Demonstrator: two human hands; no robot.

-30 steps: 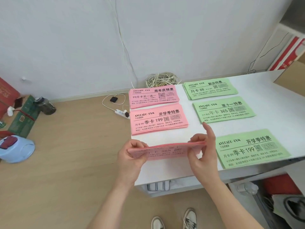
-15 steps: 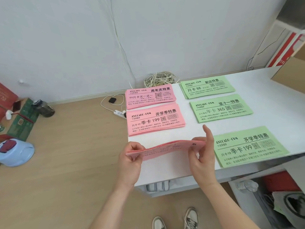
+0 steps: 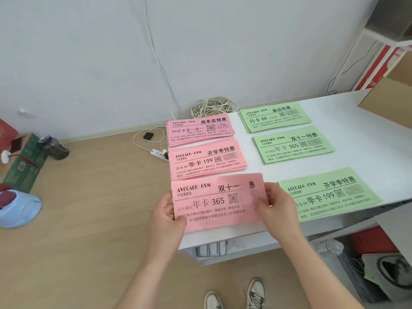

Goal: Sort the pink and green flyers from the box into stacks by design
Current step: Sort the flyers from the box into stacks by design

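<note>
A pink "365" flyer bundle (image 3: 214, 201) lies face up at the front left of the white table (image 3: 361, 130). My left hand (image 3: 166, 216) pinches its left edge with the thumb on top. My right hand (image 3: 274, 204) grips its right edge, thumb over the print. Behind it sit a pink "199" stack (image 3: 207, 160) and a pink "99" stack (image 3: 200, 129). On the right are three green stacks: "88" (image 3: 275, 117), "365" (image 3: 293, 144) and "199" (image 3: 330, 195).
A cardboard box (image 3: 392, 94) stands at the table's far right. A coil of cable (image 3: 211, 107) lies at the back by the wall. A power strip (image 3: 159, 153), a blue tub (image 3: 17, 208) and bottles sit on the wooden floor to the left. My shoes (image 3: 234, 295) show below.
The pink bundle was held on edge above the table; now it lies flat and face up in front of the pink "199" stack, both hands still on its ends.
</note>
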